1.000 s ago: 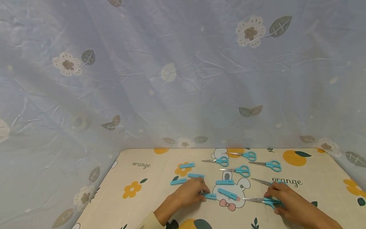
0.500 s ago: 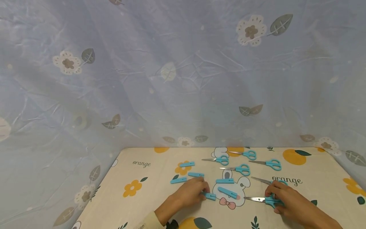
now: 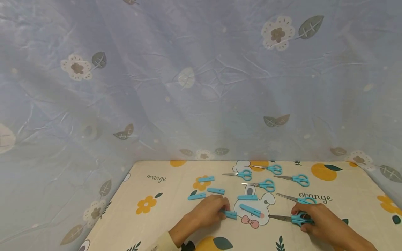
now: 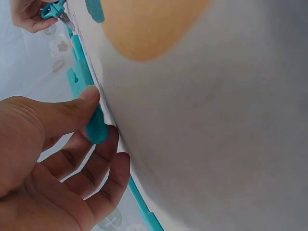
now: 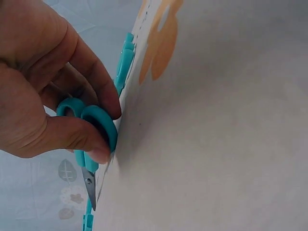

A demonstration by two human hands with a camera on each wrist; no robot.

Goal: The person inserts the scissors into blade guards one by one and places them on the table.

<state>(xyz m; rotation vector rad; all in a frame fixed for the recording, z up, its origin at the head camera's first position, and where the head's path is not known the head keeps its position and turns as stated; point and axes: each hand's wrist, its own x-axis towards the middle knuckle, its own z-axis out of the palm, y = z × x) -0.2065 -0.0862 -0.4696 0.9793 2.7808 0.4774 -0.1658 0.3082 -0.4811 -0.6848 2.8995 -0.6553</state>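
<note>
My left hand (image 3: 209, 211) pinches a light blue scissor blade cover (image 3: 231, 214) between thumb and fingers, its slotted end pointing right. In the left wrist view the cover's rounded end (image 4: 97, 129) shows between the thumb and the other fingers. To the right, my right hand (image 3: 323, 220) grips small blue-handled scissors (image 3: 284, 218) by the finger loops, blades closed and pointing left toward the cover. The right wrist view shows the thumb on one loop (image 5: 103, 120) of these scissors. Two more covers, one slanted (image 3: 250, 210) and one level (image 3: 247, 197), lie between the hands.
Another pair of scissors (image 3: 287, 197) lies just behind my right hand. Several more scissors (image 3: 267, 185) lie farther back, blades leftward. Several covers (image 3: 215, 191) lie behind my left hand. A patterned cream cloth (image 3: 176, 216) spreads beneath, and a floral curtain (image 3: 201, 111) hangs at the back.
The scissors in my right hand have shifted slightly right and turned a little, and their blades look darker. My left hand keeps hold of the cover almost in place.
</note>
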